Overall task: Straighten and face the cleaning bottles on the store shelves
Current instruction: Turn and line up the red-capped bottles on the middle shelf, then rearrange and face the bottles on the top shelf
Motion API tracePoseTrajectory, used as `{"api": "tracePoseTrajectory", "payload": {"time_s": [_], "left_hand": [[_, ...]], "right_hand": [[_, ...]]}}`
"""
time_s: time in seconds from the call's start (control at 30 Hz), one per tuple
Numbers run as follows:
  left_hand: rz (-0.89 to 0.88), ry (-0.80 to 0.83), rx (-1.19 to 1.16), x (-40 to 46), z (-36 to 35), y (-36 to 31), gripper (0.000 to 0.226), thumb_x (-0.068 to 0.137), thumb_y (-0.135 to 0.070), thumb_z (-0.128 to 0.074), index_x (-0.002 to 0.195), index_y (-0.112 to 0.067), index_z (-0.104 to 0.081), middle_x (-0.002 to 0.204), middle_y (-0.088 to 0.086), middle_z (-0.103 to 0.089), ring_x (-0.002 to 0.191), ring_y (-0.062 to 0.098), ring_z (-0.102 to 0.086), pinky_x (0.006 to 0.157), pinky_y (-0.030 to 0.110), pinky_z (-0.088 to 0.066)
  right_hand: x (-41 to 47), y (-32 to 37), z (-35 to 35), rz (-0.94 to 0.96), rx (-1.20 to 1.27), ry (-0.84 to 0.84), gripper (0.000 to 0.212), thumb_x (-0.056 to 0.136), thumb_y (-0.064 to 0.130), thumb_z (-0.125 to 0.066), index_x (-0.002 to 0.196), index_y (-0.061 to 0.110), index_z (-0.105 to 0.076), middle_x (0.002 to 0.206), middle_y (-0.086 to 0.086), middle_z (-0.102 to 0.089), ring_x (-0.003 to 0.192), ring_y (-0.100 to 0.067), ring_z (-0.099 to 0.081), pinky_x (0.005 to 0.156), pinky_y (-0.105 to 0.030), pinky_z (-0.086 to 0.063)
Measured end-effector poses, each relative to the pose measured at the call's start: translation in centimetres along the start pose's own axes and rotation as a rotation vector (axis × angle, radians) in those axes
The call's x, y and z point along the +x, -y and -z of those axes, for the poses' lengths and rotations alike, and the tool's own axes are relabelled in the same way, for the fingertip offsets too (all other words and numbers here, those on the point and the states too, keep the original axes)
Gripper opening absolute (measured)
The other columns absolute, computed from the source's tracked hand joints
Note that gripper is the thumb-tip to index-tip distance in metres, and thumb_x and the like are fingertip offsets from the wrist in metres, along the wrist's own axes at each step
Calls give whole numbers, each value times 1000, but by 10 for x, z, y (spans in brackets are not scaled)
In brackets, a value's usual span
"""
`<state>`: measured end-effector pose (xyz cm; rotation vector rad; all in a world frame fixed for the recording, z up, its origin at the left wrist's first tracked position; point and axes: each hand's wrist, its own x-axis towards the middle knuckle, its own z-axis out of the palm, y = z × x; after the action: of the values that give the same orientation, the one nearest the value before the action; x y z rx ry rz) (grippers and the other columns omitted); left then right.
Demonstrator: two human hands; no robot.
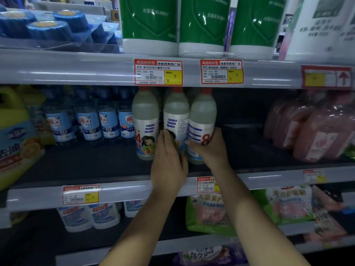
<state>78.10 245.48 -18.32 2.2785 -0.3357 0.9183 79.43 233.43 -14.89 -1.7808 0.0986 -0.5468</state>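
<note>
**A:** White bottles, red caps — how many on the middle shelf (115, 191)?

**B:** Three in the front row. Left bottle (145, 123) shows "84" facing out. Middle bottle (175, 120) is turned, small print and blue bullets showing. Right bottle (201, 121) shows a red "8", turned partway.

**A:** Grip?

**B:** My left hand (169, 160) lies on the middle bottle's lower left side, fingers straight and together. My right hand (209, 148) curls round the right bottle's lower body.

**A:** Position?

**B:** Set back from the shelf's front edge, near its centre.

**A:** Tags?

**B:** Two red price tags (158, 72) on the upper shelf edge, each "¥ 7"; one reads "900". Three green-label jugs (201, 24) above.
</note>
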Motion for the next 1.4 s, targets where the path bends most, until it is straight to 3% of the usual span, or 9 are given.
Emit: {"api": "tracePoseTrajectory", "payload": {"time_s": [0.1,0.3,0.4,0.5,0.63,0.83,0.97,1.17,1.4], "left_hand": [[2,1,14,-1,-1,1,69,85,-14,-57,140,7,-22,145,25,-32,135,34,-33,107,34,-26],[2,13,8,-1,1,0,72,86,-17,-56,143,4,-18,148,22,-27,138,30,-28,108,32,-28],[6,15,-6,-1,2,-1,73,85,-17,-57,143,4,-17,149,21,-26,140,29,-24,110,37,-32],[-30,-39,-47,-2,6,-1,74,82,-11,-59,141,5,-18,149,25,-22,140,22,-14,112,39,-24],[-130,-107,-128,-5,24,-9,69,78,-11,-53,139,-7,-20,147,23,-27,138,22,-16,114,37,-20],[-349,-268,-219,4,63,-59,53,81,-16,-48,130,-7,-31,128,23,-46,124,26,-37,105,29,-32],[-496,-357,-235,33,90,-100,47,84,-12,-48,128,-4,-34,125,21,-48,122,25,-40,106,28,-34],[-497,-372,-190,95,116,-166,52,81,-8,-51,129,5,-37,128,18,-45,118,22,-40,101,27,-34],[-344,-240,-111,148,111,-207,59,85,-14,-55,136,-1,-30,134,13,-40,123,24,-38,97,15,-22]], "right_hand": [[1,-1,7,-2,33,59,66,70,8,-78,124,5,-42,110,0,-57,97,-12,-60,67,-10,-46],[6,-5,16,-67,158,194,46,79,7,-70,122,14,-55,117,-5,-65,104,-16,-62,91,-33,-50],[3,-2,16,-82,156,191,46,79,7,-70,122,15,-55,118,-6,-64,102,-14,-62,89,-29,-50],[-1,5,17,-38,91,136,54,78,8,-71,127,13,-49,123,-7,-59,106,-14,-60,85,-22,-50],[-13,22,29,140,-200,-112,82,77,24,-73,144,10,-27,146,-8,-34,136,-19,-31,112,-34,-29],[-52,68,46,588,-385,-198,3,78,11,-67,79,10,-64,80,-4,-65,72,-15,-60,65,-34,-51],[-49,116,71,786,-300,-211,4,79,8,-62,75,7,-64,72,-2,-64,68,-10,-57,64,-19,-47],[-7,175,125,923,-297,-287,6,80,12,-59,81,8,-63,77,-1,-62,72,-11,-58,69,-20,-49],[60,202,164,730,-319,-195,38,82,24,-66,114,10,-51,106,2,-53,96,-13,-53,81,-20,-44]]}}
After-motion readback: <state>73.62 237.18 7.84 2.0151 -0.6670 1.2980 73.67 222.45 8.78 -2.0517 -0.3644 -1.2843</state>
